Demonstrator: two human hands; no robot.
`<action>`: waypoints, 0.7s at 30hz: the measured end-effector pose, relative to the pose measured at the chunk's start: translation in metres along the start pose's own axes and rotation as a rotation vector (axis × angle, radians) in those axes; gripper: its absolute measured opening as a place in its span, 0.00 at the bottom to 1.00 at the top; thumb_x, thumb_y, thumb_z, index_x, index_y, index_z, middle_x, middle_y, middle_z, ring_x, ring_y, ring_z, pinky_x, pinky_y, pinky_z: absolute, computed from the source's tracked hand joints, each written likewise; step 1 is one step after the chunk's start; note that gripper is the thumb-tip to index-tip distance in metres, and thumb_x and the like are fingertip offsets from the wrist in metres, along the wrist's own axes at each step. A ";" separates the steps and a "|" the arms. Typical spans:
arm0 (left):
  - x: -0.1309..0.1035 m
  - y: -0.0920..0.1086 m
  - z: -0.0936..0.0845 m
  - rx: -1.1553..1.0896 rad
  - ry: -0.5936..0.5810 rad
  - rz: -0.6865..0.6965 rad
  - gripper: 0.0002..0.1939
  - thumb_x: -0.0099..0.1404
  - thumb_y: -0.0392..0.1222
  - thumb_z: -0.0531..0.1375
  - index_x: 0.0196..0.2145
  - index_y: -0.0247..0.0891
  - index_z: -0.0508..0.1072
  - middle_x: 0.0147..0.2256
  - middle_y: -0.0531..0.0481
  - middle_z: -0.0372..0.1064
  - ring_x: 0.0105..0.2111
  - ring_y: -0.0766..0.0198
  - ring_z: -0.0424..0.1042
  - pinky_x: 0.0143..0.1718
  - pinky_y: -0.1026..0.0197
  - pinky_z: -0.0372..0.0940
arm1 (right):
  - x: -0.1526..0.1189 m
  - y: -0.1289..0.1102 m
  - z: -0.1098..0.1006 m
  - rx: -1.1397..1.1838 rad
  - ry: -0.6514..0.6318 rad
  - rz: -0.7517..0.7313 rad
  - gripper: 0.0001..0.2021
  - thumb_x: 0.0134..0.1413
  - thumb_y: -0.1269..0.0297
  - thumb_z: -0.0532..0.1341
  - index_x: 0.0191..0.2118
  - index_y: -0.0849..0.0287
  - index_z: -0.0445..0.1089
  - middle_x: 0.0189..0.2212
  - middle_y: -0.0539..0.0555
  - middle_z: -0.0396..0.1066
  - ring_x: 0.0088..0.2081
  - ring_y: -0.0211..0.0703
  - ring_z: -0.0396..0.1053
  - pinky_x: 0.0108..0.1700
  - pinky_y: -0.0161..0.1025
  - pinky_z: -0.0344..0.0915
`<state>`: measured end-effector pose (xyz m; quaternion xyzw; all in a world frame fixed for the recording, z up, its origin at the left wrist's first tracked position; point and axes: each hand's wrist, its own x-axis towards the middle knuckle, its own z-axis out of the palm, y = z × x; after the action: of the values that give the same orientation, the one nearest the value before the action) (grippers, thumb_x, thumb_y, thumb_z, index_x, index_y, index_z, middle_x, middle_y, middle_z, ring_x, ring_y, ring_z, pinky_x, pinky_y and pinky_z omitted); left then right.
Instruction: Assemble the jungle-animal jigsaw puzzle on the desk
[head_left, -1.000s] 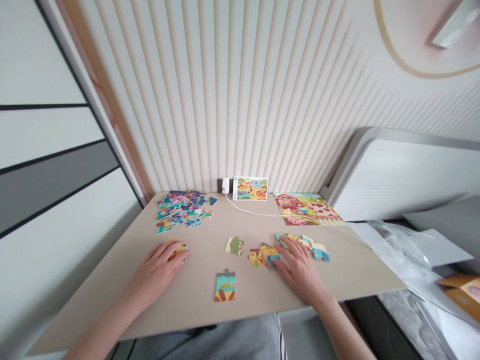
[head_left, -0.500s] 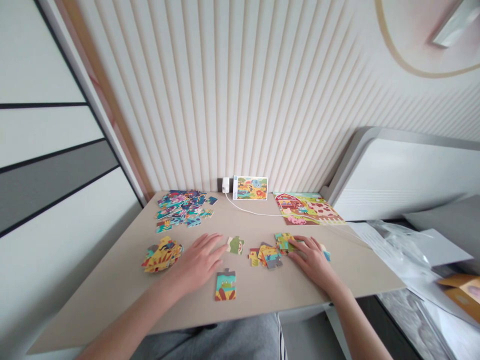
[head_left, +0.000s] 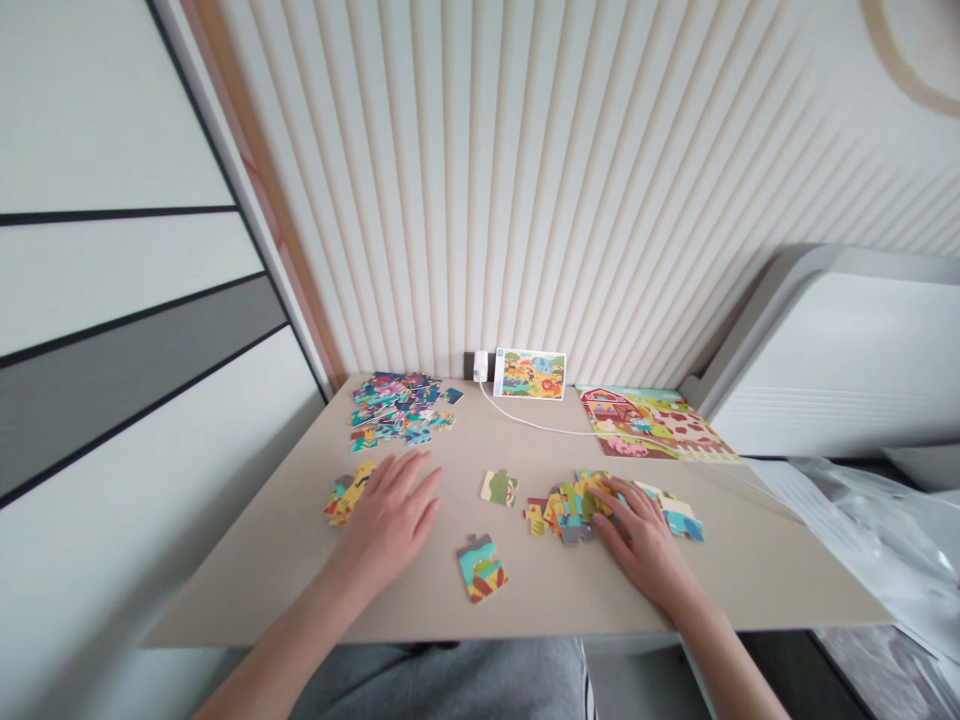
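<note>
My left hand [head_left: 391, 512] hovers or rests with fingers stretched out and apart, holding nothing. It partly hides a small stack of yellow puzzle pieces [head_left: 346, 494]. My right hand [head_left: 643, 538] has its fingertips on a green and yellow puzzle piece [head_left: 587, 490], which lies atop a loose heap; thumb and fingers are apart. At the heap's left edge lies a yellow and red piece [head_left: 535, 516]. Blue and white pieces [head_left: 681, 518] show beyond my right hand. Between the hands lie a green and white piece [head_left: 498, 487] and a tilted crocodile piece [head_left: 482, 570].
At the back left is a large heap of dark blue and purple pieces [head_left: 401, 408]. A picture card [head_left: 530, 374] leans on the wall beside a white charger [head_left: 480, 367], whose cable [head_left: 536, 428] crosses the table. A farm picture [head_left: 660, 424] lies at the back right.
The view has turned. My right hand has slid the green piece slightly left onto the heap, uncovering the blue and white pieces. The crocodile piece has turned from straight to tilted.
</note>
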<state>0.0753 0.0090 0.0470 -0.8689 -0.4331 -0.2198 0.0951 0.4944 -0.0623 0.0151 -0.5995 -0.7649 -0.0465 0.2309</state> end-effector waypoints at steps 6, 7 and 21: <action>-0.050 -0.070 0.002 -0.006 -0.117 -0.275 0.26 0.72 0.54 0.60 0.63 0.44 0.69 0.61 0.38 0.65 0.59 0.43 0.68 0.60 0.41 0.66 | -0.006 0.012 0.012 -0.044 0.029 0.005 0.20 0.70 0.53 0.56 0.63 0.47 0.70 0.64 0.58 0.67 0.64 0.58 0.65 0.64 0.59 0.63; -0.056 -0.075 0.003 -0.037 -0.132 -0.278 0.24 0.72 0.51 0.59 0.63 0.46 0.70 0.60 0.40 0.66 0.58 0.46 0.69 0.60 0.43 0.66 | -0.007 0.014 0.013 -0.050 0.037 0.005 0.20 0.70 0.52 0.56 0.63 0.47 0.70 0.64 0.58 0.67 0.64 0.59 0.65 0.64 0.59 0.63; -0.092 -0.097 0.003 -0.220 -0.133 -0.109 0.26 0.75 0.40 0.53 0.68 0.51 0.62 0.73 0.47 0.47 0.71 0.50 0.53 0.69 0.45 0.57 | -0.028 0.049 -0.001 -0.168 0.239 0.357 0.23 0.68 0.46 0.54 0.60 0.51 0.72 0.60 0.61 0.71 0.59 0.62 0.70 0.58 0.60 0.66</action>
<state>-0.0496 0.0040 -0.0012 -0.8619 -0.4584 -0.2128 -0.0418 0.5460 -0.0742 -0.0052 -0.7329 -0.6073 -0.1390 0.2735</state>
